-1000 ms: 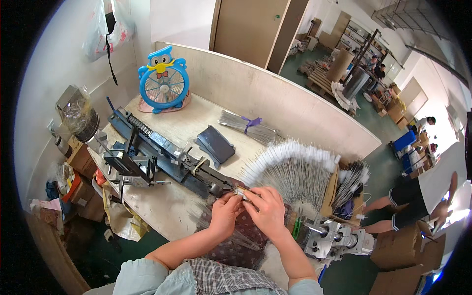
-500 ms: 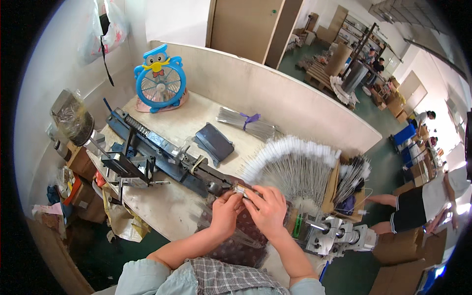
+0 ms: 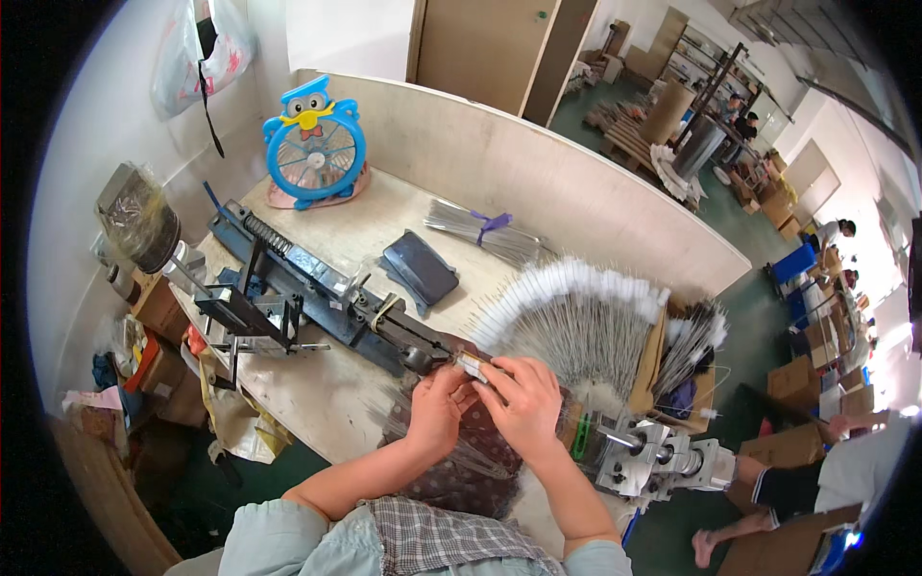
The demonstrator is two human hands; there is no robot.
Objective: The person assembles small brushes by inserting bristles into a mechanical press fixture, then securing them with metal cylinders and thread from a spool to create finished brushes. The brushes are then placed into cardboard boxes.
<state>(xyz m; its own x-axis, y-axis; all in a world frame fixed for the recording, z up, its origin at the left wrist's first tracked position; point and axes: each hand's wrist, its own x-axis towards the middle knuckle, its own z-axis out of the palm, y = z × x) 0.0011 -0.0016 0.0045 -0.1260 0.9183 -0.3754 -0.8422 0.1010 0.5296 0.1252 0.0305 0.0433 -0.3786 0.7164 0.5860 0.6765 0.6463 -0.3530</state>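
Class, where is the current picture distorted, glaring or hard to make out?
Head view: fisheye bending bows the partition, corners go black, glare whitens patches near the right rim, and the small pale piece at the right hand lacks clear detail.

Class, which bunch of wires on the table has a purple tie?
The bunch beyond the dark case: a purple tie wraps its middle, while the fanned-out bunch shows none.

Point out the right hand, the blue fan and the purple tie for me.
Right hand (image 3: 525, 398): head view, back of the hand.
Blue fan (image 3: 317, 161): head view, middle of the grille.
Purple tie (image 3: 494, 224): head view, its middle.
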